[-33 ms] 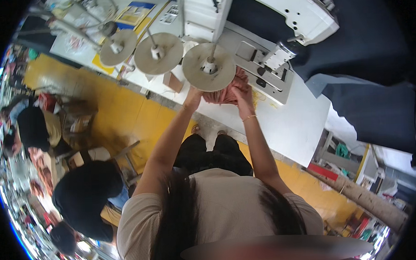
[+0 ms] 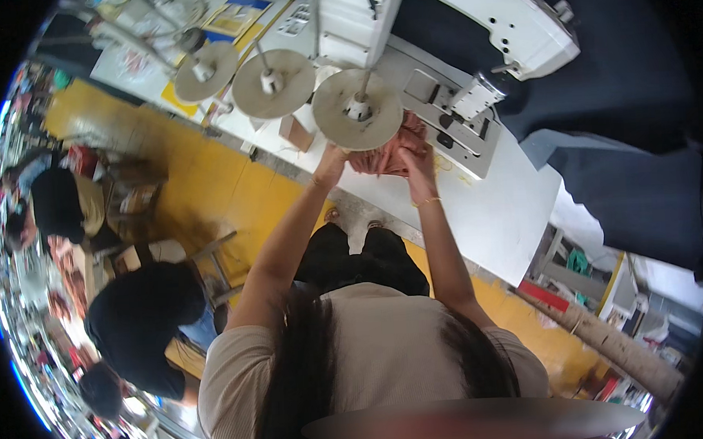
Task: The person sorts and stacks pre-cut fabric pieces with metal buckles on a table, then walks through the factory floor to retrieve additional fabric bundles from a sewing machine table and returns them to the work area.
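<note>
A bunched, dusty-red cloth [image 2: 382,162] lies at the front edge of the white sewing table, just short of the machine bed. My right hand [image 2: 417,163] is closed on its right side, the fabric gathered in folds under the fingers. At the cloth's left edge is my left hand [image 2: 332,162]; a round thread-stand disc [image 2: 336,126] hides its fingers. The disc also covers the cloth's upper left part. Close beyond my right hand stands the white sewing machine [image 2: 508,24], its needle area above the flat bed [image 2: 474,155].
Two more discs [image 2: 274,93] stand in a row to the left, with a small brown box [image 2: 294,133] by them. Dark blue fabric [image 2: 633,191] hangs at the right. Co-workers in dark tops [image 2: 140,323] sit at the left. A long roll [image 2: 616,349] lies lower right.
</note>
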`<action>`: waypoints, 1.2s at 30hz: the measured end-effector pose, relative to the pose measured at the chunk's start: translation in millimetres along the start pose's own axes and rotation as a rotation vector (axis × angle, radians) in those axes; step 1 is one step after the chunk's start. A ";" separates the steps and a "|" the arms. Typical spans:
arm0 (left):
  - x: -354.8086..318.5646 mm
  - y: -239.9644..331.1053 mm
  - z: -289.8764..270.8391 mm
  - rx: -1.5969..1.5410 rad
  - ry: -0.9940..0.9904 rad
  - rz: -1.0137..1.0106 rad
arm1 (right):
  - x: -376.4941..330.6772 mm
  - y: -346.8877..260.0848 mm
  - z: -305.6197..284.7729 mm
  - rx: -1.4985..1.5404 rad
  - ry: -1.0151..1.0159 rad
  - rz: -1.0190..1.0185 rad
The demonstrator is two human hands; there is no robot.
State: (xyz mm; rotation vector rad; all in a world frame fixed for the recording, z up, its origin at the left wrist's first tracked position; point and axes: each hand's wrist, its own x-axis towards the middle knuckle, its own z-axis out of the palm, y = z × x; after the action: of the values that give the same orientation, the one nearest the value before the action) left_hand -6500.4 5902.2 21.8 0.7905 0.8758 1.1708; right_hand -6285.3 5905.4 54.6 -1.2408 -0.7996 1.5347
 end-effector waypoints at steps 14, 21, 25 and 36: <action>-322.4 52.0 159.1 -0.515 0.515 0.290 | -156.9 -61.8 -25.3 -0.066 -0.959 0.341; -502.4 10.7 258.5 -0.681 0.979 0.779 | -281.1 -39.1 36.4 -0.129 -1.615 0.729; -582.0 -29.0 319.9 -0.477 1.337 1.113 | -377.1 2.9 44.0 -0.167 -1.833 1.014; -823.5 -73.6 443.7 -0.529 1.923 1.657 | -691.0 110.4 10.7 -0.257 -2.200 1.459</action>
State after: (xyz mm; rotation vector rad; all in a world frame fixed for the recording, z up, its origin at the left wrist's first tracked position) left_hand -6202.0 5053.3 288.0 -0.6942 1.1006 3.6216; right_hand -6318.8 5217.9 181.2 0.8196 -1.2921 3.9773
